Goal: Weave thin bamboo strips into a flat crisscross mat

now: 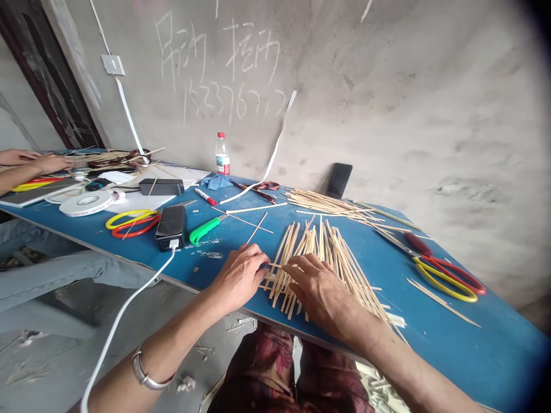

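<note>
item: loose woven bamboo-strip mat (331, 252), splints fanned out, flat on blue tabletop (486, 355) | left hand (239, 277): at mat's left edge, fingers curled shut on crosswise strip (272, 265) | right hand (321, 287): on mat, fingers spread open, gripping nothing
</note>
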A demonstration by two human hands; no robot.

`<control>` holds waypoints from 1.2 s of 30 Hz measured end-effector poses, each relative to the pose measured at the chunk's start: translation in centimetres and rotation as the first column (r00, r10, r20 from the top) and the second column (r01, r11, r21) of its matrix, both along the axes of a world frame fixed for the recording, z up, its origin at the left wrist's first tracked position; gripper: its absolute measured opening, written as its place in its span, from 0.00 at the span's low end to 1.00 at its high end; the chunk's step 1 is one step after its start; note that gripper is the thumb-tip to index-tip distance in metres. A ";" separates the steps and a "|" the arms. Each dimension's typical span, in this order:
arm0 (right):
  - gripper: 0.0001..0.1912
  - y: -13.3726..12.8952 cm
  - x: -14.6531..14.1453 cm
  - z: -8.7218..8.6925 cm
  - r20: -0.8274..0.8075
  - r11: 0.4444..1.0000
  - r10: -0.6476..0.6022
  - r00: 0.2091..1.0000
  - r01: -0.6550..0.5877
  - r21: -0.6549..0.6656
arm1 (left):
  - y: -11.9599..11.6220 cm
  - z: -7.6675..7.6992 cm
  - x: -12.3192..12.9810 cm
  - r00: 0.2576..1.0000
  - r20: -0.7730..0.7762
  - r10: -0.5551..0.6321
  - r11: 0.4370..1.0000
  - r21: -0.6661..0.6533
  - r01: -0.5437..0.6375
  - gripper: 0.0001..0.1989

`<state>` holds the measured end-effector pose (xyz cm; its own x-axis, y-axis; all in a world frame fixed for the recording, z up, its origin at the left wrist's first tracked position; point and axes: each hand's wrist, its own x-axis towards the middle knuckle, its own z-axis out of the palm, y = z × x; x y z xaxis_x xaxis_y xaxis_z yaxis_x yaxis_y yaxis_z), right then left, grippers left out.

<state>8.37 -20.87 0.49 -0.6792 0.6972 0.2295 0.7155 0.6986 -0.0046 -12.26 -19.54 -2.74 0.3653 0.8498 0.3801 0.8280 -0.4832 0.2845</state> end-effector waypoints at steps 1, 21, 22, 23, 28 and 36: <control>0.11 0.1 -0.3 -0.1 0.014 1.000 0.003 1.000 -0.002 -0.003 | 0.0 -0.1 0.0 1.000 0.013 0.001 1.000 0.001 -0.001 0.10; 0.08 1.6 -1.3 0.8 0.260 0.968 0.186 0.947 -0.222 0.117 | -0.6 -0.2 -0.7 0.952 0.288 -0.098 0.991 -0.064 0.122 0.09; 0.09 1.9 -1.2 0.9 0.281 0.957 0.209 0.937 -0.255 0.140 | -0.6 -0.2 -0.7 0.954 0.283 -0.096 0.991 -0.063 0.118 0.09; 0.10 2.2 -1.0 0.9 0.293 0.944 0.231 0.928 -0.287 0.161 | -0.6 -0.2 -0.7 0.956 0.279 -0.095 0.991 -0.061 0.116 0.08; 0.12 3.3 0.4 1.3 0.132 0.894 0.340 0.931 -0.364 0.261 | -0.6 -0.4 -0.8 0.956 0.282 -0.084 0.992 -0.063 0.106 0.08; 0.10 2.0 1.1 3.8 -0.299 0.875 0.384 0.873 -0.242 0.418 | -0.5 -0.7 -0.7 0.943 0.321 -0.089 0.994 -0.030 0.104 0.08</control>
